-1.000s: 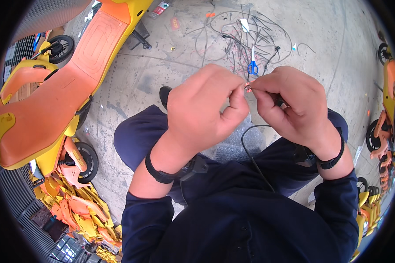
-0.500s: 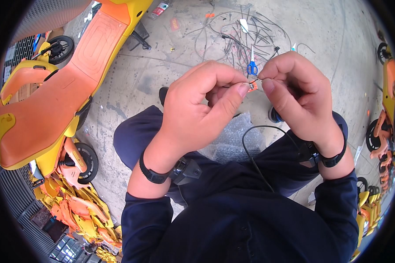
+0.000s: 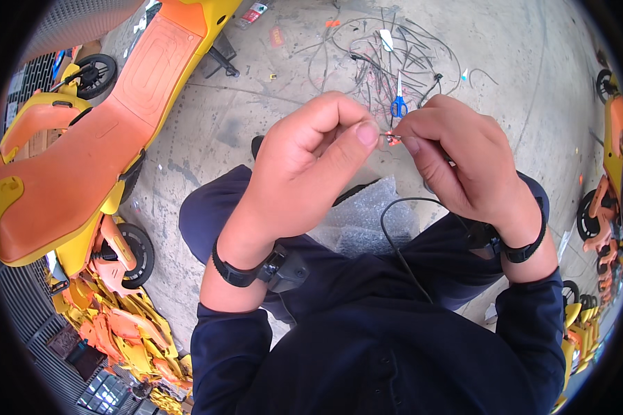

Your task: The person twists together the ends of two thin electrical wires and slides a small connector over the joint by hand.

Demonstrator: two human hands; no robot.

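My left hand (image 3: 311,166) is closed, its thumb and forefinger pinching one end of a thin wire (image 3: 386,135). My right hand (image 3: 464,159) is closed too, with thumb and fingertips on the other end of that wire. Only a short piece shows in the gap; the rest is hidden by my fingers. Just beyond the fingertips, blue-handled scissors (image 3: 399,106) lie on the floor, blades pointing away. A small orange-red item (image 3: 394,141) shows behind the wire; its kind is unclear.
Cut black cables (image 3: 408,59) lie heaped on the concrete floor ahead. Bubble wrap (image 3: 367,225) lies between my legs, and a black cord (image 3: 387,221) loops over my lap. An orange-and-yellow scooter body (image 3: 83,159) stands left, above piled yellow and orange parts (image 3: 128,332).
My fingertips have moved apart slightly, the left hand shifting left and turning at the wrist. The right hand has dropped a little, and a dark strip now shows beneath my left hand.
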